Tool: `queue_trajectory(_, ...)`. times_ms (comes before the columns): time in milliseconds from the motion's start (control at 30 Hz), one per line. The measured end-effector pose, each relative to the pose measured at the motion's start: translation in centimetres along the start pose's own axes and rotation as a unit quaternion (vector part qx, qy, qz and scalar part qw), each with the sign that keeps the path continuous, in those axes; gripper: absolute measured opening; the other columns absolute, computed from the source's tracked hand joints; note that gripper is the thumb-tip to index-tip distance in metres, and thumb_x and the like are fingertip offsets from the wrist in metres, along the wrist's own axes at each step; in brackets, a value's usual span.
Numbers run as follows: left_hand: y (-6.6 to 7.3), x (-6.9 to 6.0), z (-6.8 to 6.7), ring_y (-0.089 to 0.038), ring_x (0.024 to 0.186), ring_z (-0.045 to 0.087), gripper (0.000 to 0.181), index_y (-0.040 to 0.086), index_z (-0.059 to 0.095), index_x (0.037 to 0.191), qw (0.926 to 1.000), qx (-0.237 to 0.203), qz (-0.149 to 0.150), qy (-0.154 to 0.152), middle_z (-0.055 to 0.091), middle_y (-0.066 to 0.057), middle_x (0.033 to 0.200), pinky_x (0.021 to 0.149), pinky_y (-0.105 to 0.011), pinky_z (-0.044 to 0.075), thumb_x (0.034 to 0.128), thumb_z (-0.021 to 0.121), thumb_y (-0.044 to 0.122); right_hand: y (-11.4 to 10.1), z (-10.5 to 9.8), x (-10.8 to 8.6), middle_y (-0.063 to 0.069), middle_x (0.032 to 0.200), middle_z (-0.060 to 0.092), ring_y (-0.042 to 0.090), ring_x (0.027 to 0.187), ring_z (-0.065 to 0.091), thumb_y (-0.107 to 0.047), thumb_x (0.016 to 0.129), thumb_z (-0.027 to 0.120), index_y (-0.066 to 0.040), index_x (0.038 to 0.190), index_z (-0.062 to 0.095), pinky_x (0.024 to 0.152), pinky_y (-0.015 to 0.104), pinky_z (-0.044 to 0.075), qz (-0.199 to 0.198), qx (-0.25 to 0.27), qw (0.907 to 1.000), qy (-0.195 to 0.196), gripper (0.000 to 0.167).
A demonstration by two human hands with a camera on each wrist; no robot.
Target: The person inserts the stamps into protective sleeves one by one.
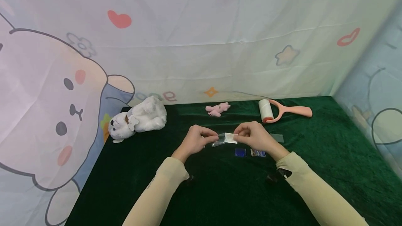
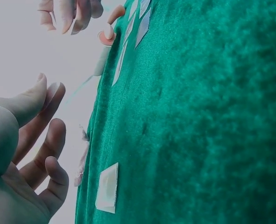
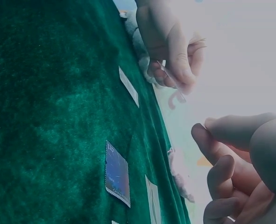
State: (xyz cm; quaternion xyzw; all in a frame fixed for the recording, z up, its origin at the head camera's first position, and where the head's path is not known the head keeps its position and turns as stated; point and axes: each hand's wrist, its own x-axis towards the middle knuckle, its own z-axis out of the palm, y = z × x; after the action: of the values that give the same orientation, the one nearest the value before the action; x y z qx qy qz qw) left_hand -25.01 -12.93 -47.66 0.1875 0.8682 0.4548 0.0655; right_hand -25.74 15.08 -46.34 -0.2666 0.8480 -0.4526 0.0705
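Your left hand (image 1: 196,139) pinches a small, clear, glossy plastic sleeve (image 1: 218,140), which slants with its lower corner dipping to the right of your fingertips. Your right hand (image 1: 253,136) pinches a small off-white, paper-like rectangle (image 1: 230,138) by its right side, nearly level. Between your two grips, its left edge appears against the sleeve; whether it is inside cannot be told.

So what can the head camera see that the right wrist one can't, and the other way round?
Only the head view shows the lint roller and the person's pale sleeves.

Only the right wrist view shows clear printing on the blue stamp; it's too small from the head.

Both show the left hand holding clear plastic, the right hand, pink toy, white plush toy and green cloth.
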Motion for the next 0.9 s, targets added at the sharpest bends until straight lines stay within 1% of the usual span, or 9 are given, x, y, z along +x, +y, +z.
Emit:
queue_trajectory(67, 0.07, -0.04, -0.05, -0.021, 0.088, 0.067, 0.022, 0.013, 0.083, 0.113, 1.0000, -0.002, -0.001, 0.000, 0.078, 0.008, 0.101, 0.077, -0.036, 0.059, 0.0975, 0.078, 0.028, -0.02, 0.01, 0.02, -0.001, 0.087, 0.075, 0.020, 0.075, 0.069, -0.017, 0.098, 0.076, -0.011, 0.102, 0.077, 0.072, 0.033, 0.056, 0.002, 0.004, 1.0000, -0.004, 0.007)
queue_trajectory(167, 0.20, -0.05, -0.08, -0.021, 0.088, 0.067, 0.021, 0.015, 0.083, 0.113, 1.0000, -0.004, -0.001, 0.000, 0.078, 0.008, 0.101, 0.078, -0.037, 0.059, 0.0977, 0.078, 0.028, -0.06, 0.01, 0.07, -0.001, 0.087, 0.075, 0.026, 0.076, 0.071, -0.016, 0.098, 0.076, -0.010, 0.102, 0.077, 0.071, 0.032, 0.057, -0.001, 0.008, 0.9999, -0.010, 0.007)
queue_trajectory(233, 0.22, -0.04, -0.08, -0.020, 0.088, 0.067, 0.020, 0.016, 0.083, 0.112, 1.0000, -0.006, -0.002, 0.000, 0.078, 0.008, 0.101, 0.078, -0.037, 0.059, 0.0979, 0.077, 0.028, -0.12, 0.01, 0.09, -0.001, 0.087, 0.076, 0.028, 0.077, 0.071, -0.015, 0.097, 0.076, -0.010, 0.101, 0.077, 0.071, 0.032, 0.057, -0.002, 0.009, 0.9999, -0.013, 0.007)
queue_trajectory(467, 0.25, -0.06, -0.04, -0.020, 0.086, 0.067, 0.018, 0.018, 0.084, 0.112, 1.0000, -0.005, -0.004, 0.004, 0.077, 0.009, 0.101, 0.076, -0.036, 0.059, 0.0977, 0.078, 0.027, -0.30, -0.05, 0.03, -0.002, 0.085, 0.075, 0.018, 0.072, 0.068, -0.016, 0.097, 0.077, -0.009, 0.100, 0.076, 0.069, 0.032, 0.057, 0.003, 0.004, 0.9998, -0.020, 0.008)
queue_trajectory(667, 0.46, -0.04, -0.14, -0.021, 0.083, 0.067, 0.014, 0.022, 0.084, 0.108, 0.9999, -0.007, 0.002, 0.008, 0.078, 0.008, 0.102, 0.074, -0.036, 0.059, 0.0969, 0.079, 0.027, -0.35, -0.14, 0.11, -0.002, 0.082, 0.074, 0.017, 0.069, 0.066, -0.016, 0.096, 0.078, -0.011, 0.099, 0.077, 0.066, 0.032, 0.056, 0.002, -0.004, 0.9998, -0.017, 0.006)
queue_trajectory(900, 0.31, 0.03, -0.07, -0.022, 0.083, 0.067, 0.013, 0.026, 0.084, 0.108, 0.9999, -0.008, -0.001, 0.008, 0.077, 0.008, 0.104, 0.072, -0.036, 0.059, 0.0962, 0.079, 0.029, -0.33, -0.19, 0.07, -0.002, 0.082, 0.074, 0.016, 0.069, 0.066, -0.016, 0.095, 0.078, -0.009, 0.100, 0.077, 0.067, 0.033, 0.056, 0.009, -0.011, 0.9996, -0.026, 0.009)
